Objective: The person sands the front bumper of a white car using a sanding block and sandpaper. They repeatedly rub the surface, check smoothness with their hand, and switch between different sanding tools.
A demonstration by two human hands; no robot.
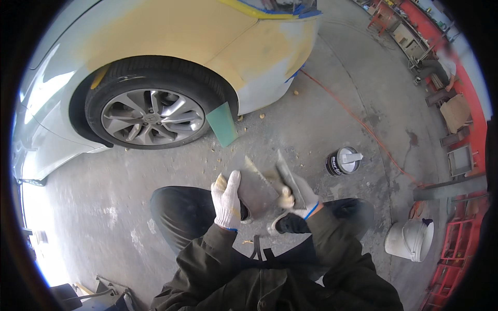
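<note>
Both my hands wear white knit gloves with blue cuffs. My left hand (226,201) grips a flat grey plate (256,184), its upper right edge smeared with pale paste. In my right hand (306,196) is a thin grey spreader blade (291,179), tilted upright; its fingers are partly blurred. The blade stands just right of the plate, and I cannot tell whether they touch. Beyond my hands, a translucent green sheet (223,125) leans against the car tyre (179,70). To the right, an open dark can (342,161) has a whitish, flat-ended piece across its top.
The car's rear panel (176,28) has tan filler over pale paint, with masking tape above. An orange hose (358,116) crosses the floor. A white bucket (407,239) stands at the right by a red rack (456,243). Another person (441,67) sits at the far right.
</note>
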